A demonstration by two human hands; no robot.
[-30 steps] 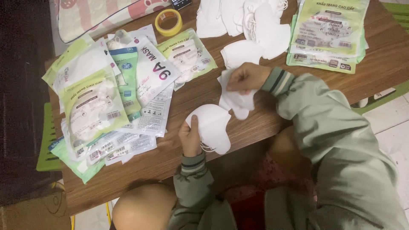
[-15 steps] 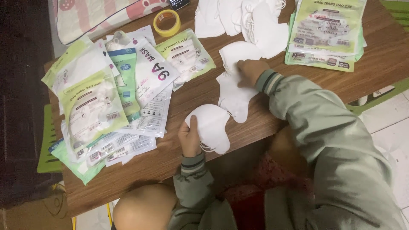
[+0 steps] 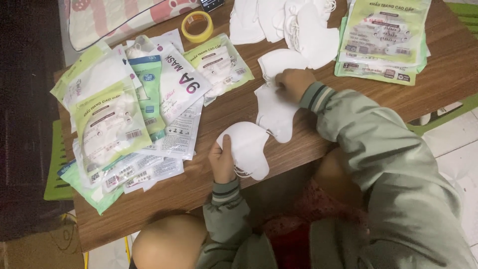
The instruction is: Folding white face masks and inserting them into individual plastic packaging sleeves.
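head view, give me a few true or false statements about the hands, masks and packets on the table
1. The left hand holds a folded white mask at the near table edge. True.
2. The right hand holds the roll of tape. False: it rests on loose white masks; the yellow tape roll lies apart near the far edge.
3. A spread of green and white mask packets lies to the left of the left hand. True.
4. The wooden table carries only one mask. False: several more white masks are piled at the far side.
5. Both sleeves are red. False: they are grey-green.
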